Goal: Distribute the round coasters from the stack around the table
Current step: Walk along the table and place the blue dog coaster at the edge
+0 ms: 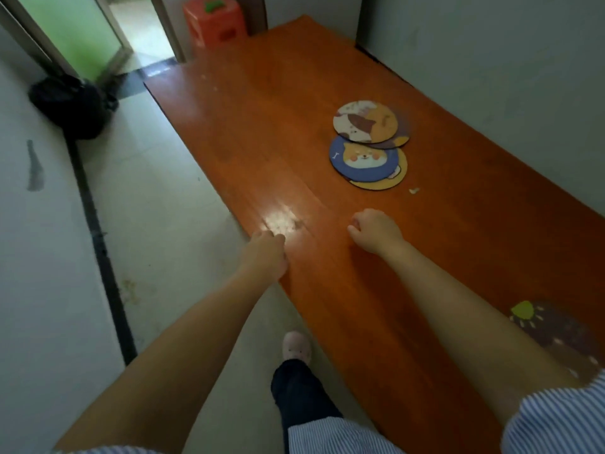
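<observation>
Both fists curled and empty: left hand [266, 249] at the table [262, 126] edge, right hand [376, 231] near the loose coaster stack [368, 144], another coaster [553, 332] beside the right arm

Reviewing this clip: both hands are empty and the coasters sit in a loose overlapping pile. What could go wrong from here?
1. The coaster pile is fanned and overlapping, so a grab may lift two at once or slide the others.
2. The dark coaster lies close under the right forearm; a reach forward could drag it.
3. The left hand is at the table edge, where a coaster could easily slip off.
</observation>
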The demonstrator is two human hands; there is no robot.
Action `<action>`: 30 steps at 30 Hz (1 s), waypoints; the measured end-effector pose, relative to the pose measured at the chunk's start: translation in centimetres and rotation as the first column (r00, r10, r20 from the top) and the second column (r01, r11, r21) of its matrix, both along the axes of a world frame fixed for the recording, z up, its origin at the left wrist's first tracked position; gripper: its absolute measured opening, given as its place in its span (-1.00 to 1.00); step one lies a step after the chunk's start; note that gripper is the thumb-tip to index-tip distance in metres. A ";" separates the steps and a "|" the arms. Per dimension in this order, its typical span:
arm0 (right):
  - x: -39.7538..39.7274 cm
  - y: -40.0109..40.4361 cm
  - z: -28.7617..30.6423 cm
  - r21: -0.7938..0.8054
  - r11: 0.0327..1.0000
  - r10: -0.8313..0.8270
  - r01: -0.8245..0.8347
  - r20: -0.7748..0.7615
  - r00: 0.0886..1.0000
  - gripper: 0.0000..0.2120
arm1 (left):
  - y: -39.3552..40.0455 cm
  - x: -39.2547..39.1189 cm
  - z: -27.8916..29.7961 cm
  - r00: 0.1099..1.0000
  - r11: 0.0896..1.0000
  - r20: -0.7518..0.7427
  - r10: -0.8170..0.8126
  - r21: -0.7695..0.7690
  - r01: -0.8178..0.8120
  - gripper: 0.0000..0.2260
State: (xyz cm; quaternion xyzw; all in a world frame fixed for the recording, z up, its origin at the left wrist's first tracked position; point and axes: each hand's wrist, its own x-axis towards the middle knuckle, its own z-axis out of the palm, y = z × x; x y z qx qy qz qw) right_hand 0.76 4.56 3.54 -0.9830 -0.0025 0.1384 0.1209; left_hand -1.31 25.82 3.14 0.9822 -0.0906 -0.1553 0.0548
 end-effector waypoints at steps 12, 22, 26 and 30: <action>11.3 0.5 -2.4 -0.010 0.950 -0.310 0.311 0.052 0.949 -0.54 | 2.5 13.3 -4.4 0.964 0.962 0.009 -0.267 -0.054 0.267 -0.50; 13.0 1.8 -1.8 -0.164 0.932 -0.329 0.324 -0.002 0.944 -0.86 | 3.9 14.5 -6.8 0.893 0.886 0.055 -0.446 -0.115 0.449 -0.47; 14.0 2.5 -1.6 -0.180 0.895 -0.419 0.407 -0.032 0.907 -0.86 | 4.0 14.5 -6.8 0.890 0.881 0.071 -0.450 -0.126 0.456 -0.49; 14.2 2.6 -1.9 -0.179 0.877 -0.453 0.445 -0.004 0.891 -0.86 | 3.8 14.5 -6.9 0.888 0.878 0.081 -0.452 -0.139 0.459 -0.49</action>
